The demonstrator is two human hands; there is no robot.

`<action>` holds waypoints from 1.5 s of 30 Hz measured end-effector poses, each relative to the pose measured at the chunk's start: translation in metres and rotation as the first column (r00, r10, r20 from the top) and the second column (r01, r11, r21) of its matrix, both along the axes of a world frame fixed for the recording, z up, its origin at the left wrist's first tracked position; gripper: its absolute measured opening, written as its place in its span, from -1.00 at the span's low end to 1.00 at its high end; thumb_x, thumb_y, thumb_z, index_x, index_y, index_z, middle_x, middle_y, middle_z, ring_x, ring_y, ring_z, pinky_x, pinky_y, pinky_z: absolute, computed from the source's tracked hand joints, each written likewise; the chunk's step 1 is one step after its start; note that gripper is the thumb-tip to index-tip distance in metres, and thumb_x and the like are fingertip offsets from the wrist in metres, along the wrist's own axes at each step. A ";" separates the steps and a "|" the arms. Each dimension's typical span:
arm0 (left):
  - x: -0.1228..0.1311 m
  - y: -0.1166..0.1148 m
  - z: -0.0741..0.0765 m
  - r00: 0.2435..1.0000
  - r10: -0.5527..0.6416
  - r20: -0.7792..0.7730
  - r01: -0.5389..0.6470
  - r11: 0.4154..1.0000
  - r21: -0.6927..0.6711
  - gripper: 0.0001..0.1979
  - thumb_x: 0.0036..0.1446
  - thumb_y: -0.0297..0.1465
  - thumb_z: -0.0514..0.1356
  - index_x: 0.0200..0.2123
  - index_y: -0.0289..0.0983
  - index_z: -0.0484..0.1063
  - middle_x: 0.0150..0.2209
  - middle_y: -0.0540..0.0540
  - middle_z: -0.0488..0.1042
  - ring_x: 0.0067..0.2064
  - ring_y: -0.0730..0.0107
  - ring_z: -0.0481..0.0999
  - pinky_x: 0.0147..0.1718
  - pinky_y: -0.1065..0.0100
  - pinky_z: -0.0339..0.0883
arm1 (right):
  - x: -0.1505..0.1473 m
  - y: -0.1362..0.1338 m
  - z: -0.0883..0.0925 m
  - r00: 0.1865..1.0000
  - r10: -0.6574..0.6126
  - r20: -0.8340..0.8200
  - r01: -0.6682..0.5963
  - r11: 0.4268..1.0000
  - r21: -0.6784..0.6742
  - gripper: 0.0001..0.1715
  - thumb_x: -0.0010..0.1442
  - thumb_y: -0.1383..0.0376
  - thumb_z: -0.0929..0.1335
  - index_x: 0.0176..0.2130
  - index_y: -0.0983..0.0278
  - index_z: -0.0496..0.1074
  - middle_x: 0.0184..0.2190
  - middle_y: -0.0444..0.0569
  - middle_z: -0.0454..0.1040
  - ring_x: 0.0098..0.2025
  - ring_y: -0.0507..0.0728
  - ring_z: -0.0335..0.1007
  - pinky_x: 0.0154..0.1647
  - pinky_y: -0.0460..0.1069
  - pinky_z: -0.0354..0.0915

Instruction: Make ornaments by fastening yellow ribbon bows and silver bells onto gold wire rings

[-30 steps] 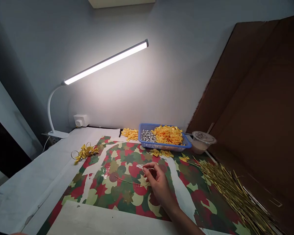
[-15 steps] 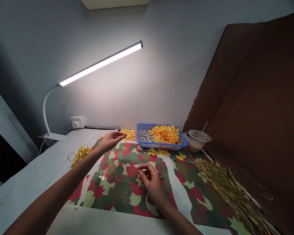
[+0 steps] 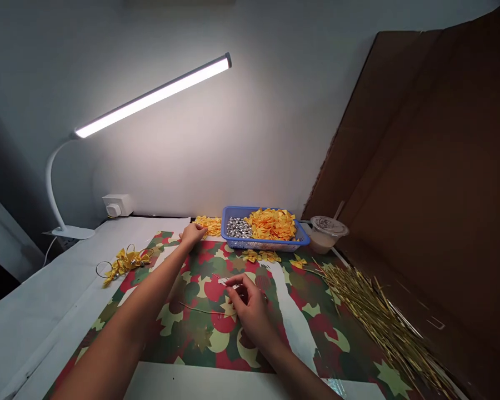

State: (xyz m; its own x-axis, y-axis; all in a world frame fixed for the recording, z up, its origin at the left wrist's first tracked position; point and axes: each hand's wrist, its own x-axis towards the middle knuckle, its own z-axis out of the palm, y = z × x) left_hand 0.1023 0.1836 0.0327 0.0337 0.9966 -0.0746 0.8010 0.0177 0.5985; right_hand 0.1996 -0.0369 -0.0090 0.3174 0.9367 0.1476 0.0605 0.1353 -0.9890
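Note:
At the far side of the mat, my left hand (image 3: 193, 233) has its fingertips drawn together on the near left edge of a loose pile of small yellow ribbon bows (image 3: 210, 224). Whatever is between those fingertips is hidden. My right hand (image 3: 250, 308) is curled above the middle of the patterned mat (image 3: 183, 333), thumb and forefinger bent towards each other. A thin cord (image 3: 202, 309) runs out leftward from it, and a short reddish strand shows by its fingertips. The palm is mostly hidden.
A blue basket (image 3: 266, 247) holds silver bells (image 3: 239, 226) and more yellow bows (image 3: 273, 223). Finished-looking bow rings (image 3: 127, 262) lie left. To the right are a lidded cup (image 3: 327, 236), golden stems (image 3: 370, 305) and cardboard (image 3: 420, 166). A lamp (image 3: 154, 97) shines above.
My left hand has reached forward to the pile of yellow bows, its arm extending over the mat. My right hand stays over the mat with the cord. The view has shifted slightly.

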 end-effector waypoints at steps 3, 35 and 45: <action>0.004 0.002 -0.001 1.000 0.013 0.020 -0.013 1.000 -0.016 -0.68 0.24 -0.31 0.15 0.02 -0.30 0.33 0.01 -0.17 0.39 -0.06 0.21 0.46 -0.12 0.10 0.42 | 0.001 0.000 0.002 1.000 0.009 -0.001 -0.009 1.000 -0.012 -0.76 0.07 0.13 0.30 -0.36 0.26 0.39 -0.49 -0.10 0.38 -0.51 0.06 0.27 -0.51 -0.08 0.21; -0.040 -0.141 0.007 0.681 -0.279 0.677 0.459 0.883 -0.099 -0.76 -0.07 -0.20 0.28 -0.50 -0.26 0.42 -0.46 0.01 0.48 -0.33 0.37 0.46 -0.30 0.36 0.29 | 0.009 0.002 0.005 0.973 0.020 -0.229 -0.016 1.000 0.023 -0.54 0.05 -0.06 0.34 -0.36 0.30 0.44 -0.53 -0.11 0.36 -0.51 0.02 0.23 -0.50 -0.09 0.21; -0.043 -0.180 0.019 0.758 -0.508 0.410 0.426 0.861 0.278 -0.81 0.05 -0.23 0.21 -0.48 -0.22 0.41 -0.48 -0.01 0.44 -0.39 0.35 0.37 -0.33 0.35 0.22 | 0.005 -0.010 0.013 0.994 -0.097 -0.055 0.102 0.991 0.084 -0.68 0.15 0.06 0.33 -0.37 0.26 0.46 -0.47 -0.08 0.42 -0.42 0.07 0.32 -0.40 -0.06 0.27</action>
